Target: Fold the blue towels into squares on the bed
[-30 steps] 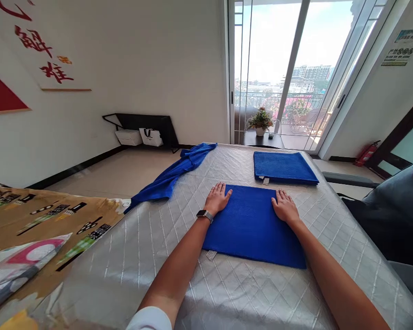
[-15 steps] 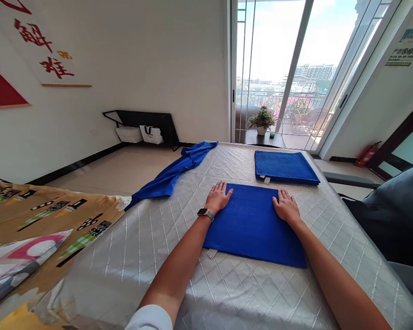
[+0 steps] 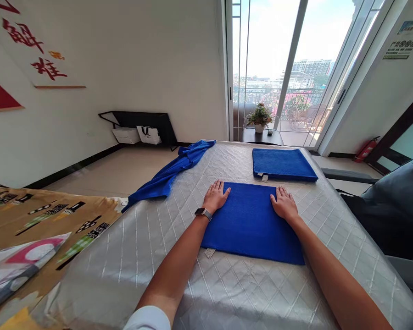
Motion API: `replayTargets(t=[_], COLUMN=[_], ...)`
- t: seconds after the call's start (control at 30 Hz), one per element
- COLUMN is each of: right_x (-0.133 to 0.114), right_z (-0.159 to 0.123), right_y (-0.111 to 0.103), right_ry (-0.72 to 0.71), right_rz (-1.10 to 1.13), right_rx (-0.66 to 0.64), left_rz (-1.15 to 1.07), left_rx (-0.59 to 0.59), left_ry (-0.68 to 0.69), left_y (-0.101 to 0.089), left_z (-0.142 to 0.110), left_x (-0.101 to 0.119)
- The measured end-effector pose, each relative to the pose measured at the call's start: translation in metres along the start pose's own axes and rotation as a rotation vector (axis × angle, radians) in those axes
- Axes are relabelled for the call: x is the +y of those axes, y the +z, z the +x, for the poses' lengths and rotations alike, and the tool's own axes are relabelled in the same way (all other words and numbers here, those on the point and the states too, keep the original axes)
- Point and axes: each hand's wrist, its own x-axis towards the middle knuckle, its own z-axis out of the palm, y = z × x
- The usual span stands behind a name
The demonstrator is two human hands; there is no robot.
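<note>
A blue towel (image 3: 251, 224) lies flat in front of me on the silvery quilted cover (image 3: 151, 256), a white tag sticking out at its near left corner. My left hand (image 3: 215, 196) rests palm down on the towel's far left corner, fingers stretched out; a watch is on that wrist. On the far right corner lies my right hand (image 3: 284, 202), also flat, with its fingers extended. Just beyond them is a folded blue towel stack (image 3: 284, 164) with a small white tag. A crumpled blue cloth (image 3: 172, 176) drapes over the cover's left edge.
Patterned brown bedding (image 3: 51, 215) and a printed pillow (image 3: 24, 266) are at the left. A dark padded seat (image 3: 395, 206) stands along the right side. Behind the cover are a small table with a potted plant (image 3: 260, 118) and a glass sliding door.
The view has shifted slightly, moving the scene a little within the picture. Both hands stay flat on the towel's far corners, and nothing else has visibly changed.
</note>
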Motion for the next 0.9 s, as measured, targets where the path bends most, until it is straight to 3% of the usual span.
replayTargets(t=[0.9], right_x=[-0.0012], right_z=[-0.0002], right_y=[-0.0008], right_ry=[0.008], right_rz=[-0.013], right_rx=[-0.02], left_rz=[-0.002], left_rx=[0.018], left_ry=[0.006], left_y=[0.0035], left_z=[0.001], left_x=[-0.0021])
